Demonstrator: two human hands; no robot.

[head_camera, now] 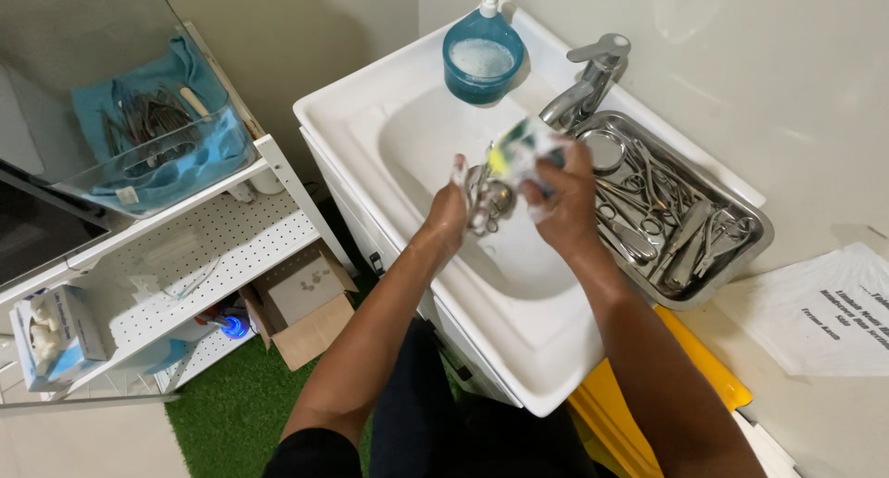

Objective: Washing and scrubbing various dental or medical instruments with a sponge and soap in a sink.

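Observation:
Over the white sink [519, 348], my left hand [451, 209] holds a small bunch of shiny metal instruments [488, 200], soapy at the fingers. My right hand [562, 195] grips a yellow-and-green sponge [520, 147] pressed against the top of those instruments. Both hands are foamy. A steel tray [755, 242] on the sink's right rim holds several scissors, forceps and a small round steel cup. The chrome tap [590, 75] stands just behind my right hand.
A blue bowl of suds [482, 59] with a pump dispenser sits at the sink's back rim. Left, a white shelf unit [218, 246] carries a clear box with instruments on blue cloth [153, 126]. A cardboard box [306, 302], tissue box [51, 334], yellow bin [648, 413] and wall paper notice [829, 311] surround.

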